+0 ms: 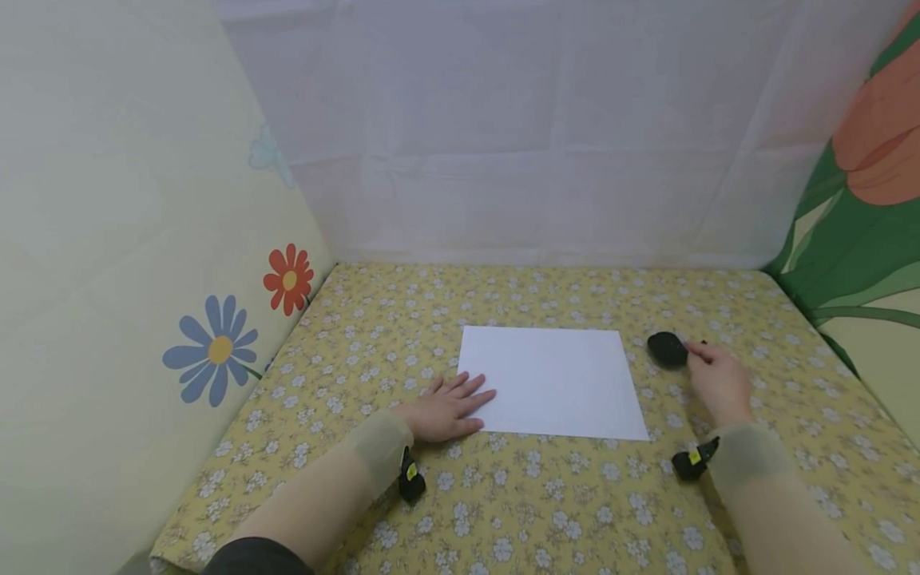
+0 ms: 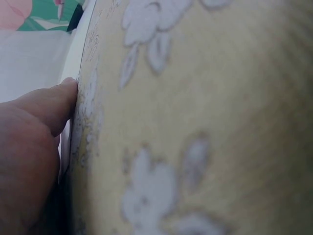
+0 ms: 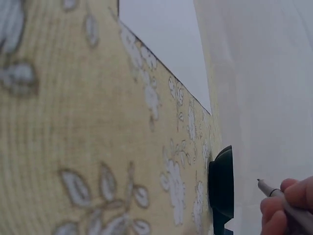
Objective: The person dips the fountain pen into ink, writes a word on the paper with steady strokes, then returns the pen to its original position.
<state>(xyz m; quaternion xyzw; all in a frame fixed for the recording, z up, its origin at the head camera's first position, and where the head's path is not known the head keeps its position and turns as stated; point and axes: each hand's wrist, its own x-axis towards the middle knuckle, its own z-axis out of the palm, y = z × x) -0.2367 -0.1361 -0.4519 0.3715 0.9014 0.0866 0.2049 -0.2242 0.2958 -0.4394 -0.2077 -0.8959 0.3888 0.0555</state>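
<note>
A white sheet of paper (image 1: 549, 383) lies flat on the patterned cloth. My left hand (image 1: 446, 411) rests on its lower left corner, fingers spread and straight; the thumb (image 2: 61, 100) also shows low along the paper's edge in the left wrist view. To the right of the sheet, my right hand (image 1: 721, 387) pinches a slim grey pen (image 3: 274, 191), its dark tip bare and pointing away from the fingers. Just beside that hand a black rounded object (image 1: 667, 350) sits on the cloth; from the side it looks like a shallow dish (image 3: 222, 183), its kind unclear.
A yellow floral cloth (image 1: 532, 511) covers the table. A white sheet (image 1: 546, 136) hangs behind it, and panels with printed flowers (image 1: 219, 349) stand at both sides. Each wrist wears a small black camera (image 1: 411, 477).
</note>
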